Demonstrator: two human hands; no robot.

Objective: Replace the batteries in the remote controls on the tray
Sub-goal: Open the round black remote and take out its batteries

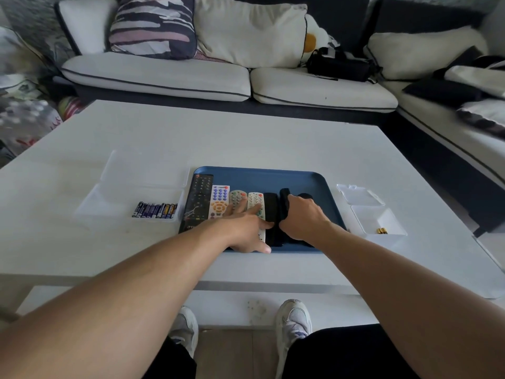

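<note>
Remotes (237, 202) in row on blue tray (314, 181) | right hand (302, 216) grips black remote (284, 203); left hand (246, 225) flat, pins neighbours | advice: lift straight, keep row steady.

Both bare forearms reach forward from the near edge. The left hand (246, 228) lies flat, fingers straight and spread, thumb pointing right. The right hand (300, 217) is curled, its fingers and thumb gripping a slim black plastic remote control (284, 198).
</note>
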